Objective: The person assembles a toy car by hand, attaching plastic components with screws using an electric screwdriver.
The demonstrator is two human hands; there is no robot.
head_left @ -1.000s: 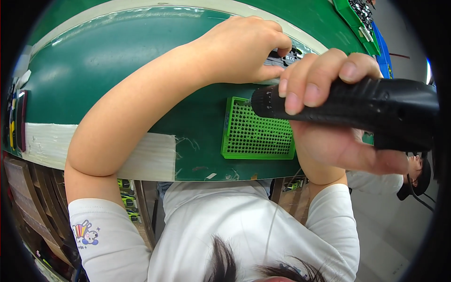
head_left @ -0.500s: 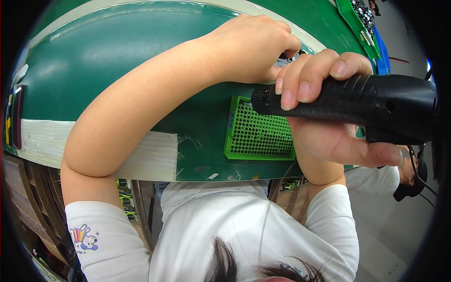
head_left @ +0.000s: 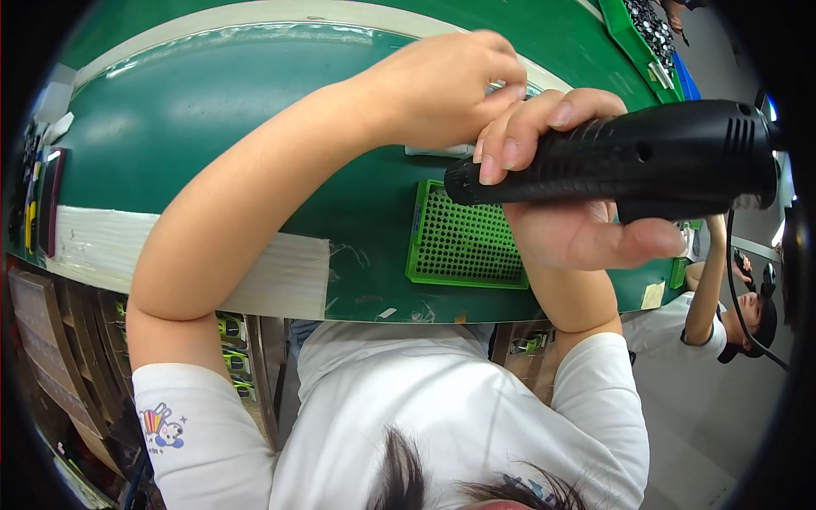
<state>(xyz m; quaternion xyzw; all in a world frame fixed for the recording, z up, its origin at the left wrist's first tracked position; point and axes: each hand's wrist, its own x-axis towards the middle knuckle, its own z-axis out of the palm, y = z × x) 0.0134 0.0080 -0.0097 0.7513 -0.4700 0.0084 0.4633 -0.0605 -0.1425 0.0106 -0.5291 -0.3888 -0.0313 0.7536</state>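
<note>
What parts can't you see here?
Head view only:
- The black power tool: its tip is hidden behind the left hand.
- The small pale part under the left hand: mostly covered.
- The green grid tray: its right side is hidden by the right hand.
- Items at the table's far left edge: too small.

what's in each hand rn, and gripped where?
Right hand: black power tool, grip round its body. Left hand: fingers curled on something at the tool's tip, hidden; cannot tell.

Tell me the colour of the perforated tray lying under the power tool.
Bright green: the perforated tray on the darker green mat, seen in the head view, partly hidden by the black power tool.
</note>
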